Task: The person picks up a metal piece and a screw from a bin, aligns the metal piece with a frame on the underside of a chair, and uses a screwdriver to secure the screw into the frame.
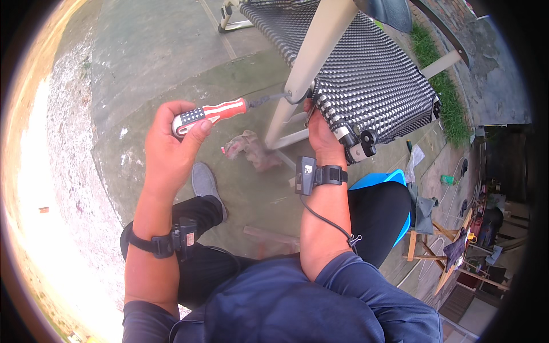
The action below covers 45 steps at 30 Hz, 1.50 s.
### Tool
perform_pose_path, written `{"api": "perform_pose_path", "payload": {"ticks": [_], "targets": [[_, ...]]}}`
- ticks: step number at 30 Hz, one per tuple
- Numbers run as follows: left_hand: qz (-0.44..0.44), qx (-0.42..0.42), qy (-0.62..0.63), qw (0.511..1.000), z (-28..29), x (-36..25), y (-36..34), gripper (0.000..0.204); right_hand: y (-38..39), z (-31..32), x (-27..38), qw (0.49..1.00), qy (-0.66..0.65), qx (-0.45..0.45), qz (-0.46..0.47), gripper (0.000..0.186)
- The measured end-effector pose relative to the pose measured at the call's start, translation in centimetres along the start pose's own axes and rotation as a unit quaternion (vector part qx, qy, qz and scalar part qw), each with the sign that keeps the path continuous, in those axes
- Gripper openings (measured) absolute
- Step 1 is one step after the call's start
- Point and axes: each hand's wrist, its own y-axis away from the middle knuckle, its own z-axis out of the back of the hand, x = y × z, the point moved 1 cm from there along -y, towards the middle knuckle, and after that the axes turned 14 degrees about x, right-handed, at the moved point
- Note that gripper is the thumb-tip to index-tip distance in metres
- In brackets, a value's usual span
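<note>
My left hand [174, 134] is closed round the red and white handle of a screwdriver [229, 108], which has a dark starred band. Its dark shaft points right, and its end meets the beige metal leg [306, 63] of a folding chair, next to a dark curved piece. My right hand [323, 137] reaches up beside that leg, against the edge of the chair's black and white woven seat [372, 74]. Its fingers are mostly hidden by the frame and the weave, so what they hold cannot be made out. A black end fitting [368, 138] sits at the seat's near corner.
A crumpled pale cloth [251, 150] lies on the greenish ground sheet [171, 91] below the leg. Something bright blue [394, 178] is beside my right knee. Farther right are a wooden stand [443, 257], a green can [448, 179] and a grass strip [449, 108].
</note>
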Motion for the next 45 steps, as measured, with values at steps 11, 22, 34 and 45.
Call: {"api": "perform_pose_path", "payload": {"ticks": [11,22,34,45], "targets": [[0.186,0.063,0.071,0.978,-0.1,-0.6,-0.3,0.031,-0.4,3.0,-1.9,0.997,0.077,0.002,0.019,0.020],[0.141,0.112,0.085,0.980,0.5,-0.3,0.2,0.037,0.0,2.0,-0.7,0.999,0.039,0.016,0.009,0.018],[0.101,0.080,0.107,0.986,0.4,0.1,-0.2,0.042,0.3,0.6,0.9,0.999,0.030,0.006,-0.019,0.018],[-0.074,0.060,-0.086,0.992,0.2,1.0,0.3,0.039,0.0,1.0,0.0,0.999,0.036,0.019,0.006,0.018]]}}
